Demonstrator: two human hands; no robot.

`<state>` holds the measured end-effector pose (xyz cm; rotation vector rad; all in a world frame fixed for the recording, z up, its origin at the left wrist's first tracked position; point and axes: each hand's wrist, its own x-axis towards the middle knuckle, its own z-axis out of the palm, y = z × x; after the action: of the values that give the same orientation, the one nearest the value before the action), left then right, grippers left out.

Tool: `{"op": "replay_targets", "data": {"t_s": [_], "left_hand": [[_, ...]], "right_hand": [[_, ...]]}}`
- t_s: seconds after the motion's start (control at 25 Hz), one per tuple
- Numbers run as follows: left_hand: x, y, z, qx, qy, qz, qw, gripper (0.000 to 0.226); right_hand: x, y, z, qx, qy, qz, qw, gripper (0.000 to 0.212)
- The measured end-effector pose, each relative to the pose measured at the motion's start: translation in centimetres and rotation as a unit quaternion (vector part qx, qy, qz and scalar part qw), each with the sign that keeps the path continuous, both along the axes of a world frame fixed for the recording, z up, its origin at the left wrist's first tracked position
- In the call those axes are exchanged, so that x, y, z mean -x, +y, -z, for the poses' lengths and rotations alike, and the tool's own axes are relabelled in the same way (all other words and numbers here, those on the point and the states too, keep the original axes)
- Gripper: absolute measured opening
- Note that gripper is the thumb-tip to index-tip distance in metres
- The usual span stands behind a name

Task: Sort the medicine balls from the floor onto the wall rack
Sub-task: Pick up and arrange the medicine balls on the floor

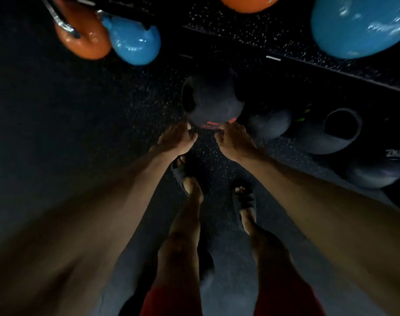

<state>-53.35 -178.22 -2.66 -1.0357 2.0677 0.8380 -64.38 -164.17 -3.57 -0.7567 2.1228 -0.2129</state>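
A dark medicine ball [211,101] with red lettering lies on the speckled black floor just ahead of my feet. My left hand [177,139] touches its near left side and my right hand [234,141] its near right side. The fingertips of both hands are hidden against the ball, and the frame is dim and blurred. Other dark medicine balls [268,124] [333,131] lie to the right, one marked 2KG [381,172].
Orange [82,30] and blue [135,39] kettlebells stand at the upper left. A big blue ball [363,26] and an orange one [249,3] sit at the top right. A dark raised edge [331,69] runs diagonally on the right. My sandalled feet [242,199] stand below the hands.
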Motion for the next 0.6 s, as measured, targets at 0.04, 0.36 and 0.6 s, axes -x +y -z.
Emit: {"op": "replay_targets", "data": {"t_s": [0.04, 0.36, 0.6], "left_hand": [[-2.1, 1.3, -3.3, -0.002, -0.013, -0.019, 1.000, 0.047], [-18.9, 17.2, -21.1, 0.020, 0.045, -0.295, 0.954, 0.039], [-31.6, 32.2, -23.4, -0.012, -0.021, -0.448, 0.894, 0.041]], "right_hand": [[-1.4, 0.5, -3.2, 0.008, -0.008, -0.032, 0.999, 0.041], [-11.4, 6.5, -20.6, -0.043, -0.067, -0.274, 0.958, 0.037], [-21.1, 12.5, -25.0, -0.089, -0.066, -0.432, 0.895, 0.041]]}}
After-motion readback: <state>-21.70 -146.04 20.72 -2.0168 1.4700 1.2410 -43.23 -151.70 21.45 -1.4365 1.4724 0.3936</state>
